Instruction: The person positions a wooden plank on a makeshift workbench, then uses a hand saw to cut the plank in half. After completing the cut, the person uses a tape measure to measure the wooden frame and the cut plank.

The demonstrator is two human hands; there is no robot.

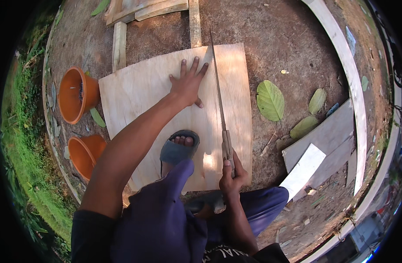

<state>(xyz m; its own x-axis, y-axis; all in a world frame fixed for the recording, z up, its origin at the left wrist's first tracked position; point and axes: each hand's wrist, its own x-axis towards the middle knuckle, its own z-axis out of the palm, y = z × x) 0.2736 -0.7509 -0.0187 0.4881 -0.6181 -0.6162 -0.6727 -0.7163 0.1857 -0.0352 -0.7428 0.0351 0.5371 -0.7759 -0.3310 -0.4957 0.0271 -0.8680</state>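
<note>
A pale plywood sheet lies across wooden battens on the ground. My left hand rests on it with fingers spread, just left of the saw's blade. My right hand grips the wooden handle of a long handsaw, whose blade runs away from me along the sheet's right part; I cannot tell how deep it sits in the wood. My left foot, in a grey slide sandal, is planted on the sheet between my hands.
Two orange pots stand at left. Wooden battens lie beyond the sheet. Large green leaves lie on the dirt at right, near grey boards, a white board and a long pale strip. Grass borders the left side.
</note>
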